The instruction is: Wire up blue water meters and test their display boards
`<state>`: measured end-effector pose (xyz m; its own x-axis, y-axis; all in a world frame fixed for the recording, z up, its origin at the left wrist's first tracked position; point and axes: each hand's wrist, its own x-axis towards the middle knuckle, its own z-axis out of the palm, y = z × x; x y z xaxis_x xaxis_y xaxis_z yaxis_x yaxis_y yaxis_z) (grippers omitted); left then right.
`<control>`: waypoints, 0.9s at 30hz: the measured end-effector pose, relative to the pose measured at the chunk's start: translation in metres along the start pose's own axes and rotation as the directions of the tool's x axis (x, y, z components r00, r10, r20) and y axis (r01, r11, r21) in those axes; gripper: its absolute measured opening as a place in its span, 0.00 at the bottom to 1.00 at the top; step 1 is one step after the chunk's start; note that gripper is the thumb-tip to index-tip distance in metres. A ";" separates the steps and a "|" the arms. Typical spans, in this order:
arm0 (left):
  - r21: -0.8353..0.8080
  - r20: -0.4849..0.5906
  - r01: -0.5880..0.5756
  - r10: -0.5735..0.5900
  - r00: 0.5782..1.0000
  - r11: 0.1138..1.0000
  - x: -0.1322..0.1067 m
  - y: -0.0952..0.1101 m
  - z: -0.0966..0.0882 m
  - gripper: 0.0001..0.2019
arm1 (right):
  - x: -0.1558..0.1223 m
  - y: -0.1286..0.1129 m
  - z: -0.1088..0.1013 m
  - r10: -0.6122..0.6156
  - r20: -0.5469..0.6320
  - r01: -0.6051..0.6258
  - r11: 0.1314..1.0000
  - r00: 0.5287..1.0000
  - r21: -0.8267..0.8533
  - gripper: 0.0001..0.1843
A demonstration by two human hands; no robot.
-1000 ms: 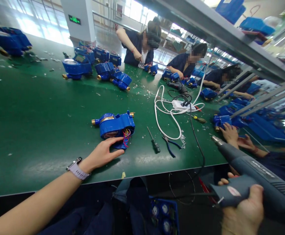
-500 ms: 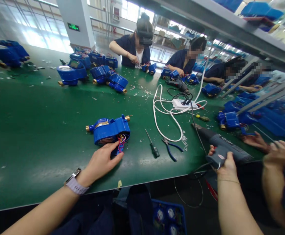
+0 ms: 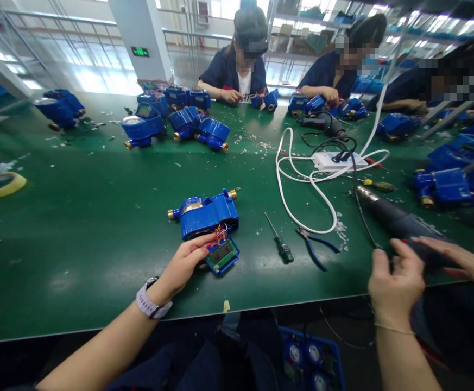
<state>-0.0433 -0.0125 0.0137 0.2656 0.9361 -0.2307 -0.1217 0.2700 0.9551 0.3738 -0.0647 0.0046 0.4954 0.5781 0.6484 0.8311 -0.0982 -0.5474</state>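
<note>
A blue water meter [image 3: 208, 214] with brass threaded ends lies on the green bench in front of me. From its opened side, coloured wires lead to a blue-framed circuit board [image 3: 223, 254] with a dark display. My left hand [image 3: 185, 260] pinches the left edge of this board. At the right, my right hand [image 3: 397, 279] is beside the heat gun [image 3: 399, 220], thumb and fingers apart and somewhat blurred, with nothing visible in it. Another person's hand [image 3: 444, 252] lies over the rear of the heat gun, whose handle is hidden.
A screwdriver [image 3: 279, 239] and pliers [image 3: 316, 247] lie right of the meter. Behind them are a white power strip [image 3: 336, 161] and looped cable. Yellow tape [image 3: 0, 184] lies far left. More meters [image 3: 143, 129] stand farther back, near co-workers. A blue crate [image 3: 338, 361] sits below the bench.
The circuit board has turned display-up in my left hand. My right hand has let go of the heat gun, and another person's hand has come onto it. The view has shifted left.
</note>
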 end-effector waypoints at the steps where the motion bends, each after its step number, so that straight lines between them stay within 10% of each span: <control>1: -0.085 -0.004 0.057 -0.058 0.998 0.995 0.000 0.000 0.002 0.24 | -0.016 -0.019 0.007 -0.049 0.114 0.044 0.998 0.992 0.043 0.24; 5: -0.263 -0.048 0.167 -0.185 0.981 0.950 0.000 -0.001 0.008 0.18 | -0.057 -0.085 0.047 -0.209 0.500 0.101 0.967 0.841 0.234 0.25; 12: -0.297 0.038 0.158 -0.153 0.987 0.942 -0.003 -0.001 0.007 0.17 | -0.065 -0.128 0.081 -0.005 0.648 -0.273 0.904 0.762 0.328 0.20; 18: -0.346 0.047 0.156 -0.149 0.988 0.925 -0.004 -0.004 0.012 0.16 | -0.096 -0.179 0.062 0.110 0.823 -0.725 0.547 0.557 0.417 0.18; 27: -0.365 0.093 0.104 -0.075 0.993 0.925 -0.014 -0.006 0.007 0.34 | -0.141 -0.238 0.038 0.096 0.951 -0.955 -0.005 0.294 0.296 0.17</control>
<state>-0.0398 -0.0286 0.0121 0.3615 0.8882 -0.2834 -0.4340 0.4294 0.7920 0.0965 -0.0920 0.0228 -0.0150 0.9309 -0.3650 -0.5521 -0.3120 -0.7732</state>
